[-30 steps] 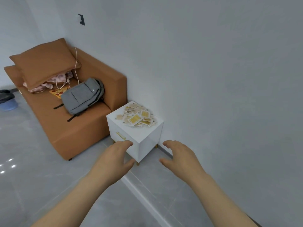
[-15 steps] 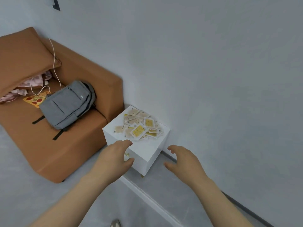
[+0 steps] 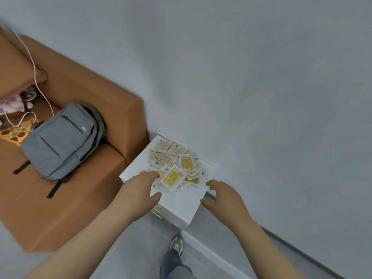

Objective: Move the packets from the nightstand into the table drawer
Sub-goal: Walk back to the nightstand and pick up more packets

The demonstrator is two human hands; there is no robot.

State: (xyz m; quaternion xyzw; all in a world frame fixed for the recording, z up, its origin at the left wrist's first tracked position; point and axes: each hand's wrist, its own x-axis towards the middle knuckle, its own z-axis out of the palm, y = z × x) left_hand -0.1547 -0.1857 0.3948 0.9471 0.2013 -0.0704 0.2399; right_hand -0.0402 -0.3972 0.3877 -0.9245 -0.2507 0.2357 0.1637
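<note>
A heap of several small packets (image 3: 175,166), beige and yellow, lies on top of the white nightstand (image 3: 181,204) against the wall. My left hand (image 3: 138,192) reaches over the nightstand's left front part, fingers relaxed, its fingertips at the near left edge of the heap. My right hand (image 3: 223,198) hovers at the nightstand's right front corner, fingers spread and loosely bent, holding nothing. A gold drawer handle (image 3: 157,212) shows on the nightstand's front, partly hidden by my left hand. No table is in view.
A brown sofa (image 3: 84,178) stands left of the nightstand, carrying a grey backpack (image 3: 60,139), a pizza-print item (image 3: 15,133), a white cable and cloth. The grey wall (image 3: 261,97) runs behind. My shoe (image 3: 176,243) stands on the grey floor below.
I have come closer and look more steeply down. Both hands moved forward: the left now reaches the packets' edge, the right is at the nightstand's right corner.
</note>
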